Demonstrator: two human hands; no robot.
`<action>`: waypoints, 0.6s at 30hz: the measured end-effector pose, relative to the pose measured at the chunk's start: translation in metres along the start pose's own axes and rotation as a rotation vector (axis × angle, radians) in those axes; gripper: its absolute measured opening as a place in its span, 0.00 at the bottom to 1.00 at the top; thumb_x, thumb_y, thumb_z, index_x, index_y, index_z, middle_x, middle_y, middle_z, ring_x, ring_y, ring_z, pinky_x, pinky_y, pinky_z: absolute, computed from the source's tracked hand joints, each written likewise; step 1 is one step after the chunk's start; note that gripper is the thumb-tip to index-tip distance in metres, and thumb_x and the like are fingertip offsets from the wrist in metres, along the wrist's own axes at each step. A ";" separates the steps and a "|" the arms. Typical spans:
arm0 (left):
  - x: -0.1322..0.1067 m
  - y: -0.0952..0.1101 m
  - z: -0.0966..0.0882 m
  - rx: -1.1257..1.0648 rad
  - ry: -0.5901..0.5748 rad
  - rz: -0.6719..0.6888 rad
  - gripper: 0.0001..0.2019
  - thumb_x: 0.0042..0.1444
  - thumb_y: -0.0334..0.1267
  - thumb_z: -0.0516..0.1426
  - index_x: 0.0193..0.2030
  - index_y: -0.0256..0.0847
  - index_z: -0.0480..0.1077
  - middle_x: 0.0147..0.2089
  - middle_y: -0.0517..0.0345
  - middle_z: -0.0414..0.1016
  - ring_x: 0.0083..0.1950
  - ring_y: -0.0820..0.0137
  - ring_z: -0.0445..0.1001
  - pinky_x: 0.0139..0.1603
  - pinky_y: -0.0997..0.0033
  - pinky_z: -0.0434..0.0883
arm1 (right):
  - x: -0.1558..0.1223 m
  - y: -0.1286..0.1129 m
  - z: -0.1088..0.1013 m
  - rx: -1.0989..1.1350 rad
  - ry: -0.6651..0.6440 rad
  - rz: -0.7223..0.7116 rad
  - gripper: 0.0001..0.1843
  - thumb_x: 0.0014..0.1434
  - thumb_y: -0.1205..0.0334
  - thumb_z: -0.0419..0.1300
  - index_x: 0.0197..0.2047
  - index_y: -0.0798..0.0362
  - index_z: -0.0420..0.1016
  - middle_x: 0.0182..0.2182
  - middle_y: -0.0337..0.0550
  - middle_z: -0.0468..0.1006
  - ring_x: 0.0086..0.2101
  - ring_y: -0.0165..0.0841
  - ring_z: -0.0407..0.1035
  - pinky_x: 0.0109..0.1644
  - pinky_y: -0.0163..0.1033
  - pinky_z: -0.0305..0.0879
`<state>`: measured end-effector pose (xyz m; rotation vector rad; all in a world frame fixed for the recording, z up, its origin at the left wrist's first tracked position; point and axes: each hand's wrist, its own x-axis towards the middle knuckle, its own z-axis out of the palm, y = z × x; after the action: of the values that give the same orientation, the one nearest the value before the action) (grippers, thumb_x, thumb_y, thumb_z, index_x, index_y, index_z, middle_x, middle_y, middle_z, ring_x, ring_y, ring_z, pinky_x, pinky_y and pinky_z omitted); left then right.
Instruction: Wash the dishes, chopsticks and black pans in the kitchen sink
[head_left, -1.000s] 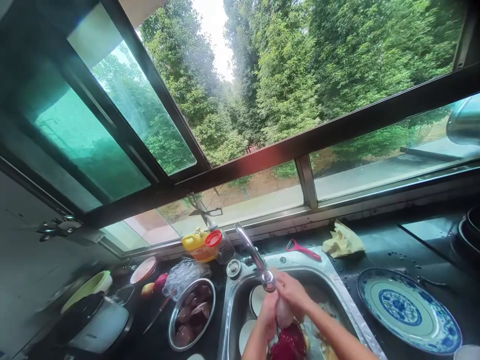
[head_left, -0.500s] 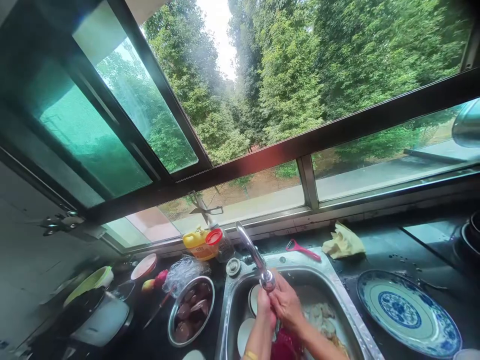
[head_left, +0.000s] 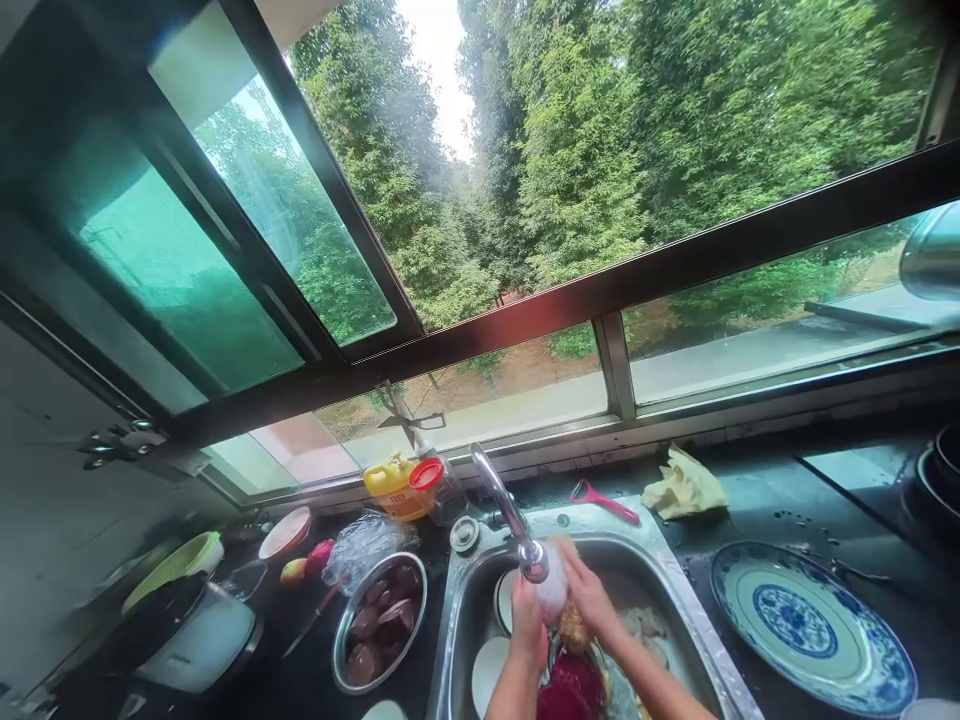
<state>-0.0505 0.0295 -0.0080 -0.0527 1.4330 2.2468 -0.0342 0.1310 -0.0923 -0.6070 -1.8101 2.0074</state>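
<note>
Both my hands are over the steel sink (head_left: 660, 545), right under the faucet spout (head_left: 534, 562). My left hand (head_left: 526, 625) and my right hand (head_left: 592, 598) are closed round a pale, smooth, rounded vegetable (head_left: 553, 590), held up against the spout. A rough yellow-brown bit (head_left: 574, 630) shows just below my right fingers. Beneath the hands a dark red thing (head_left: 574, 688) lies in the sink. White bowls (head_left: 487, 665) sit at the sink's left side, partly hidden by my left forearm.
Left of the sink stands a steel bowl (head_left: 379, 625) of dark purple pieces, with a crumpled plastic bag (head_left: 364, 545) and a yellow bottle (head_left: 396, 487) behind it. A red peeler (head_left: 604, 500) and yellow cloth (head_left: 684, 485) lie behind the sink. A blue-and-white plate (head_left: 814, 625) is on the right.
The pale vegetable has come up from below the spout to right against it. My hands have shifted their hold on it, the right hand now further right.
</note>
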 end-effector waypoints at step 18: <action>-0.005 -0.001 -0.008 0.523 -0.041 0.143 0.21 0.57 0.49 0.49 0.48 0.37 0.72 0.49 0.46 0.76 0.52 0.60 0.74 0.55 0.64 0.70 | -0.024 -0.041 -0.010 -0.392 -0.228 -0.072 0.24 0.51 0.61 0.47 0.42 0.54 0.81 0.38 0.49 0.79 0.43 0.42 0.70 0.51 0.42 0.63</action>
<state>-0.0475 0.0210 -0.0116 0.2707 2.0046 1.8915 -0.0090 0.1304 -0.0509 -0.4228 -2.3546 1.7432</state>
